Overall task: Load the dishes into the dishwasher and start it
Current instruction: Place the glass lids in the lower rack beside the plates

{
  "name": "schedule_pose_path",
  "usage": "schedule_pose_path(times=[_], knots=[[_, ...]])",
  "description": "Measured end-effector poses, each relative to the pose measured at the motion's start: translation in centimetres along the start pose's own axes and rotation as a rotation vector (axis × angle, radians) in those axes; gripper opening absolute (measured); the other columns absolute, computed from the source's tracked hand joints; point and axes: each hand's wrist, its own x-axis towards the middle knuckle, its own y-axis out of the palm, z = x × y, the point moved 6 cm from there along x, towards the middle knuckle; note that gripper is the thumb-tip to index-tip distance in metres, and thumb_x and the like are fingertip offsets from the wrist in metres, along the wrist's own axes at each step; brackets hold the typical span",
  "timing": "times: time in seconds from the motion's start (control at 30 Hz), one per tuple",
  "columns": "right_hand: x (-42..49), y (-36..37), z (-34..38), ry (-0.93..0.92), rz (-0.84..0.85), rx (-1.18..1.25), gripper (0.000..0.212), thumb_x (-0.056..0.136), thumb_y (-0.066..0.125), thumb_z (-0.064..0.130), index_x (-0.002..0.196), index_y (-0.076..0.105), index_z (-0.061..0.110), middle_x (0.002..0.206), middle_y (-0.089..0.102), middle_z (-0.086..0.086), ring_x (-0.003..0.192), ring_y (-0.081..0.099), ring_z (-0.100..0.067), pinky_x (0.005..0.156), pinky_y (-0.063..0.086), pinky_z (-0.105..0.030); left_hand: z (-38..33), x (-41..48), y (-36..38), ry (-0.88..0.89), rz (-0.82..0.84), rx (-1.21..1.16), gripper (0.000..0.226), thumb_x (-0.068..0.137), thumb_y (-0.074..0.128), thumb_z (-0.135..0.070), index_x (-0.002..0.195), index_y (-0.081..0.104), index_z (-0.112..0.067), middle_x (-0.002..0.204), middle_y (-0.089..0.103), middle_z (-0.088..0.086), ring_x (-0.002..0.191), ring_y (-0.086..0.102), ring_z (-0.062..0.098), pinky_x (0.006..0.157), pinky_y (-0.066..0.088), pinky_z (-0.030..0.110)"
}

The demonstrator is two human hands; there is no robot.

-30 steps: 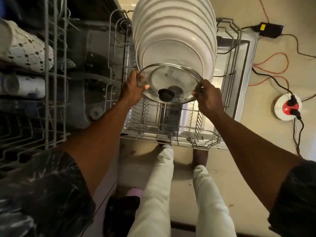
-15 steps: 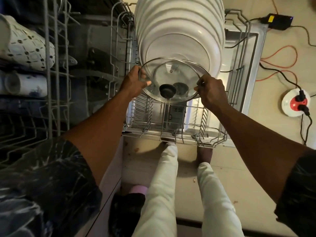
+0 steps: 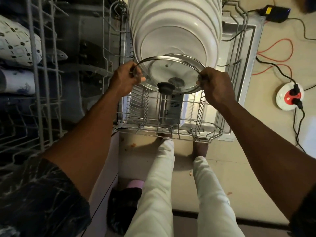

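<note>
Both-handed, the left hand (image 3: 124,79) and right hand (image 3: 216,84) pinch the glass lid (image 3: 168,74) rim, white plates (image 3: 174,29) just beyond.

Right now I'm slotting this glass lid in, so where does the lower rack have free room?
Free: the empty tines of the lower rack, between the white plates and its front rail, under the glass lid. Crowded: the plates fill the back.

Dim, warm indoor light. Bright glare on the stacked white ceramic plates (image 3: 174,31); deep shadow inside the dark dishwasher tub (image 3: 85,48). Strong wide-angle bending toward the edges. Slightly soft throughout.
</note>
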Motion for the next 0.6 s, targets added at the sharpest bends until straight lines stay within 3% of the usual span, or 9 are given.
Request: schedule_pose_path(times=[0.1,0.2,0.37,0.5,0.6], knots=[[-0.2,-0.7,-0.6,-0.004,0.012,-0.04,0.027,0.09,0.053,0.0,0.1,0.067,0.021,0.084,0.072,0.004,0.081,0.067,-0.015,0.071,0.053,-0.03,-0.6,-0.3,1.1,0.008,0.04,-0.048,0.025,0.087,0.07,0.002,0.09,0.054,-0.017,0.103,0.063,0.006,0.094,0.064,0.009,0.075,0.052,0.015],[-0.7,-0.9,-1.8,0.011,0.021,-0.105,0.022,0.092,0.056,0.005,0.101,0.065,0.023,0.088,0.072,-0.002,0.079,0.066,-0.024,0.067,0.055,-0.038,-0.8,-0.1,2.0,0.039,0.088,-0.007,0.022,0.086,0.071,0.001,0.09,0.055,-0.014,0.099,0.063,0.007,0.092,0.063,0.011,0.075,0.051,0.015],[0.4,-0.6,-1.5,0.036,0.014,-0.046,0.023,0.093,0.056,0.003,0.105,0.069,0.017,0.086,0.067,0.006,0.078,0.061,-0.01,0.059,0.041,-0.016,-0.3,0.6,2.2,0.014,0.041,0.031,0.019,0.088,0.07,-0.004,0.091,0.057,-0.018,0.105,0.068,0.005,0.099,0.066,0.012,0.081,0.05,0.021],[2.1,0.0,-0.2,0.01,0.065,-0.04,0.031,0.086,0.053,-0.004,0.102,0.069,0.017,0.091,0.072,-0.003,0.075,0.061,-0.003,0.059,0.039,-0.009,0.4,1.5,1.9,-0.053,-0.034,0.046,0.024,0.087,0.072,-0.005,0.095,0.058,-0.023,0.109,0.068,0.001,0.104,0.065,0.016,0.089,0.054,0.03],[2.4,0.0,0.2,0.03,0.086,-0.087,0.027,0.087,0.052,-0.002,0.1,0.067,0.017,0.093,0.069,-0.006,0.073,0.059,-0.006,0.058,0.038,-0.013,0.4,2.1,2.1,-0.088,-0.057,0.057,0.025,0.086,0.072,-0.004,0.103,0.059,-0.017,0.112,0.067,0.002,0.106,0.064,0.017,0.081,0.053,0.024]])
